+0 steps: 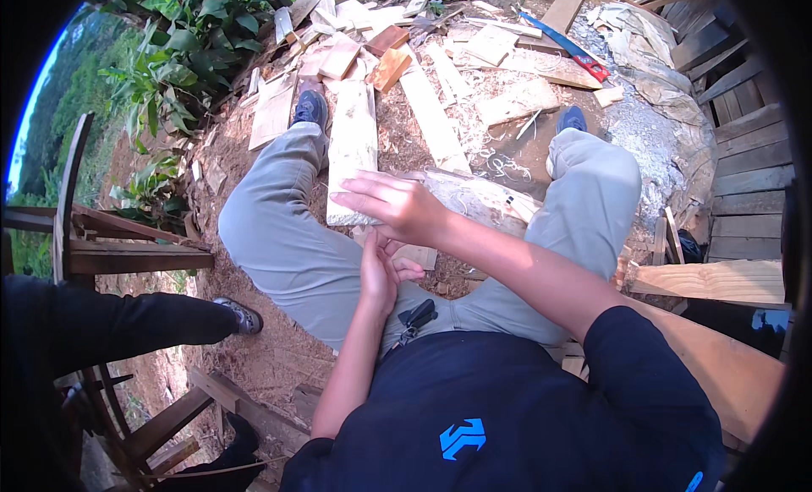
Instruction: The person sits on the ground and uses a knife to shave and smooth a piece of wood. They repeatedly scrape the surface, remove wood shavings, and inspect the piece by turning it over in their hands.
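A pale wooden plank (352,124) lies lengthwise in front of me, its near end between my knees. My right hand (404,206) reaches across that near end, fingers stretched out over the plank's face and right edge. Just below and nearer to me is my left hand (381,276), its fingers curled and its fingertips close under the right palm. Whether something small sits in the left fingers is hidden. Beyond my right wrist lies a rough, whitish log (478,194).
Offcuts and boards (516,101) litter the sawdust-covered ground ahead. A handsaw (567,48) with a red handle lies far right. Another person's dark-clothed leg (139,327) extends in from the left. A wooden frame (139,259) stands left; a slatted wall (748,179) rises right.
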Available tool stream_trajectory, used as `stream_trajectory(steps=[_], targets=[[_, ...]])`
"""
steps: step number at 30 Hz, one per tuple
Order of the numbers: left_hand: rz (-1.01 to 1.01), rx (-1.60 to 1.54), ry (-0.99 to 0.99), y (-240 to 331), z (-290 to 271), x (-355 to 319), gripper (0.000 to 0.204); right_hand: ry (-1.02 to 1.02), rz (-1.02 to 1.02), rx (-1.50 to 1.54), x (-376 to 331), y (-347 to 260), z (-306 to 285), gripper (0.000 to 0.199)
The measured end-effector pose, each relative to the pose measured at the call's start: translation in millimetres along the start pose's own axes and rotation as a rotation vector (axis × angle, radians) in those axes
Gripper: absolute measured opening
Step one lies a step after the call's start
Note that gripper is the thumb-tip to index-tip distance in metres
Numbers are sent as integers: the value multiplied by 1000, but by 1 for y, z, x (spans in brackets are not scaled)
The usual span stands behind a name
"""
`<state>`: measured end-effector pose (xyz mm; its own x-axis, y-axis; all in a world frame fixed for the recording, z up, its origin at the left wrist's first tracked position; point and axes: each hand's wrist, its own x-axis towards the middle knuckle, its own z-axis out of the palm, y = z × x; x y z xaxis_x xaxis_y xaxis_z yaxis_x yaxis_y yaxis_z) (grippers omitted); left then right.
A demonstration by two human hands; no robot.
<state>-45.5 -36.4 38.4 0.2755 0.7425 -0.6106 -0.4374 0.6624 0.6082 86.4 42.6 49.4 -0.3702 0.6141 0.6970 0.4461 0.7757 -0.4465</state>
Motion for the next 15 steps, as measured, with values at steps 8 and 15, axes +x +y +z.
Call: stream_trajectory(steps=[8, 15], targets=[[161, 352, -1, -21, -37, 1, 35, 183, 236, 55, 44, -6, -31, 62], [259, 283, 24, -14, -28, 13, 60, 219, -19, -76, 15, -45, -37, 57]])
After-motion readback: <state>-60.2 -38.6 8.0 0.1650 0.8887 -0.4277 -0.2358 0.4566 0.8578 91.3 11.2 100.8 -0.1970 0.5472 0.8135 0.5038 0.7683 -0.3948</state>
